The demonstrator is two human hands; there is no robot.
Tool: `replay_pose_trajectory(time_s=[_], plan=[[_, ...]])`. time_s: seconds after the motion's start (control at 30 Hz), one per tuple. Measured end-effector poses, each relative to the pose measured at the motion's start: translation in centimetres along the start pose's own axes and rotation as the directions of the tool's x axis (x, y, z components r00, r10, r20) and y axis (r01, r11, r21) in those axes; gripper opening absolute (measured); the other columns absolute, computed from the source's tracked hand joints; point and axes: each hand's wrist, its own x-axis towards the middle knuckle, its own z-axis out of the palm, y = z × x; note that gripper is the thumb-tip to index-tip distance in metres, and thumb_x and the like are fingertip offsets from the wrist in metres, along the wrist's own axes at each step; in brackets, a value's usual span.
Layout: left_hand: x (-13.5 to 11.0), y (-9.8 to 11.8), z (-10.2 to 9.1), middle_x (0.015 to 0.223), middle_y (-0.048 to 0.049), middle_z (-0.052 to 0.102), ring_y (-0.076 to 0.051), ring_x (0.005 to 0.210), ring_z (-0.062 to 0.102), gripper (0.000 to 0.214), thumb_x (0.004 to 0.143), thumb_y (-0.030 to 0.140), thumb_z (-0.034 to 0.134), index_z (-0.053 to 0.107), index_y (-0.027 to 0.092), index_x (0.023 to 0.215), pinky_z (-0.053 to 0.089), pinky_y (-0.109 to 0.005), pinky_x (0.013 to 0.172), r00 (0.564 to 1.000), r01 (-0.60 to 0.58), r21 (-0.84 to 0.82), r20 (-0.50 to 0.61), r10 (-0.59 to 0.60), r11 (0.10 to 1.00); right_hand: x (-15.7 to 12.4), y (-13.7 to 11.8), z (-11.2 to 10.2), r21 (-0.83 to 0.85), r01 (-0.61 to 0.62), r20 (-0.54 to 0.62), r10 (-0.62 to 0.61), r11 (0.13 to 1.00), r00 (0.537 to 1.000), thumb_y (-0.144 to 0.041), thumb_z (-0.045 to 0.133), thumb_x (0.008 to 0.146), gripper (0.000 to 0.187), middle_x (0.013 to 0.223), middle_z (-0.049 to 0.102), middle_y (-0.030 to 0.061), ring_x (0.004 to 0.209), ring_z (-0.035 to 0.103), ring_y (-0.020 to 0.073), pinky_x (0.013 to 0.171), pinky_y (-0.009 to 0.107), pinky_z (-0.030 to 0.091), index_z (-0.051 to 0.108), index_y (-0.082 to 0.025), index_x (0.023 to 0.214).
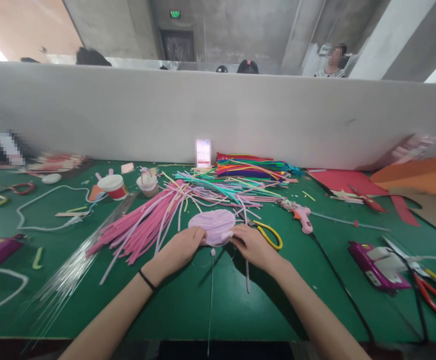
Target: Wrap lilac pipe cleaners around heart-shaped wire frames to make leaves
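Observation:
Between my two hands is a pale lilac, heart-like piece built from rows of pipe cleaners, raised over the green table. A thin wire stem with a small lilac bead-like lump runs down from it toward the table's front edge. My left hand pinches its left edge, fingers closed. At the right edge my right hand is closed on it too, thumb and fingers together. Just behind my right hand lie yellow-handled scissors. Loose pink pipe cleaners spread out to the left of the piece.
A pink glue gun lies right of centre, its black cord trailing forward. Purple power strips sit at both sides. Clear thin rods, a paper cup, bright pipe cleaner bundles and large scissors surround the work. A white partition stands behind.

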Motion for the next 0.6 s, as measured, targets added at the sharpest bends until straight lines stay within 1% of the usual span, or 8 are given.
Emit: replay_pose_trajectory(time_s=[0.07,0.13,0.2,0.27,0.33,0.4,0.53,0.6], plan=[[-0.1,-0.3,-0.5,0.087,-0.0066,0.061,-0.019,0.078,0.06,0.02,0.095,0.022,0.032,0.051,0.018,0.092,0.045,-0.03,0.071,1.0,0.014,-0.066,0.012,-0.014,0.998,0.6,-0.3,-0.1,-0.018,0.062,0.08,-0.06,0.998,0.995,-0.018,0.049,0.091,0.016,0.093,0.068,0.0069,0.094,0.06,0.018,0.084,0.03,0.045,0.065,-0.019,0.089],[0.0,-0.8,-0.8,0.087,-0.0058,0.063,-0.018,0.078,0.06,0.02,0.095,0.026,0.035,0.053,0.018,0.092,0.045,-0.029,0.07,0.999,0.036,-0.16,0.012,-0.035,0.987,1.4,-0.6,-0.4,-0.057,0.098,0.166,-0.088,0.993,0.982,-0.018,0.05,0.09,0.016,0.088,0.068,0.0071,0.09,0.06,0.0181,0.081,0.029,0.044,0.064,-0.018,0.084],[0.1,-1.5,-0.8,0.084,-0.0043,0.064,-0.018,0.076,0.061,0.021,0.094,0.029,0.038,0.056,0.019,0.089,0.045,-0.027,0.07,0.997,0.083,-0.265,0.016,-0.082,0.961,2.2,-1.0,-0.6,-0.108,0.108,0.237,-0.08,0.988,0.968,-0.019,0.05,0.09,0.017,0.083,0.068,0.0073,0.084,0.061,0.018,0.077,0.028,0.043,0.063,-0.017,0.08],[0.3,-2.4,-0.7,0.082,-0.0026,0.066,-0.017,0.075,0.062,0.022,0.092,0.033,0.042,0.058,0.019,0.093,0.046,-0.026,0.07,0.992,0.129,-0.375,0.035,-0.125,0.918,2.9,-1.4,-0.6,-0.143,0.092,0.272,-0.05,0.985,0.961,-0.021,0.05,0.091,0.018,0.081,0.068,0.0072,0.079,0.061,0.0173,0.072,0.027,0.041,0.062,-0.017,0.077],[0.2,-3.1,-0.6,0.085,-0.0018,0.068,-0.016,0.078,0.063,0.024,0.089,0.035,0.049,0.058,0.019,0.104,0.047,-0.026,0.073,0.989,0.143,-0.478,0.048,-0.137,0.867,3.2,-1.7,-0.4,-0.141,0.047,0.268,-0.008,0.989,0.963,-0.023,0.052,0.09,0.015,0.079,0.068,0.0064,0.075,0.061,0.0163,0.067,0.025,0.039,0.06,-0.017,0.079],[-0.1,-3.6,-0.6,0.092,-0.0021,0.069,-0.016,0.084,0.064,0.029,0.085,0.036,0.057,0.058,0.019,0.109,0.047,-0.027,0.078,0.99,0.136,-0.535,0.045,-0.132,0.834,3.3,-1.8,-0.1,-0.108,-0.009,0.245,0.035,0.994,0.969,-0.024,0.055,0.089,0.012,0.078,0.067,0.0052,0.072,0.061,0.0151,0.064,0.024,0.038,0.059,-0.017,0.081],[-0.8,-3.8,-0.7,0.095,-0.0032,0.069,-0.017,0.09,0.063,0.022,0.082,0.038,0.06,0.065,0.02,0.093,0.047,-0.029,0.084,0.992,0.094,-0.492,-0.032,-0.126,0.865,2.6,-1.6,0.3,-0.02,-0.08,0.188,0.083,0.997,0.979,-0.024,0.056,0.088,0.009,0.077,0.067,0.0038,0.068,0.061,0.0145,0.063,0.023,0.039,0.061,-0.018,0.084],[-0.9,-3.6,-0.7,0.095,-0.0036,0.069,-0.017,0.092,0.062,0.021,0.083,0.039,0.061,0.065,0.02,0.092,0.047,-0.03,0.085,0.991,0.073,-0.455,-0.066,-0.115,0.888,2.1,-1.5,0.3,0.041,-0.088,0.162,0.081,0.995,0.983,-0.022,0.054,0.088,0.008,0.081,0.069,0.0039,0.072,0.063,0.0152,0.066,0.024,0.041,0.062,-0.018,0.088]])
